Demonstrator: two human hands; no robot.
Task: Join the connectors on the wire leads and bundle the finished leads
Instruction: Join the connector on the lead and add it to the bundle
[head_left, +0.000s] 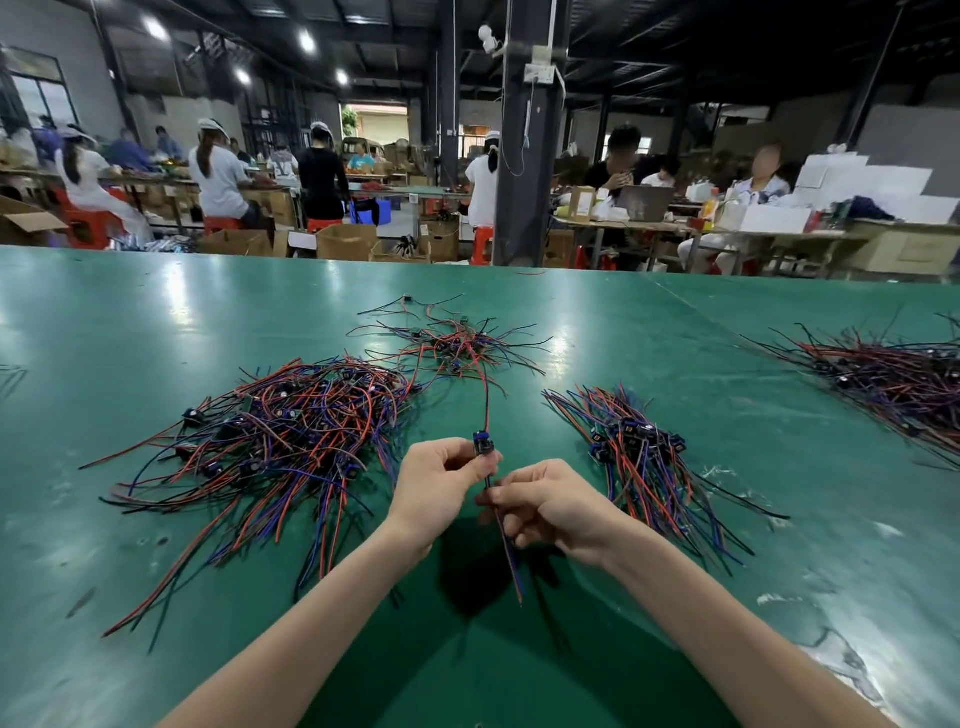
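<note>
My left hand pinches a small black and blue connector between thumb and fingers, just above the green table. A red wire rises from the connector toward the far pile. My right hand grips a red and blue wire lead just below the connector; the lead hangs down toward me. The two hands nearly touch. A large loose pile of leads lies to the left. A neater bundle of leads lies to the right.
A small tangle of leads lies farther back in the middle, and another pile lies at the far right. The green table stretches wide. Beyond its far edge, people sit at other benches among cardboard boxes, and a dark pillar stands.
</note>
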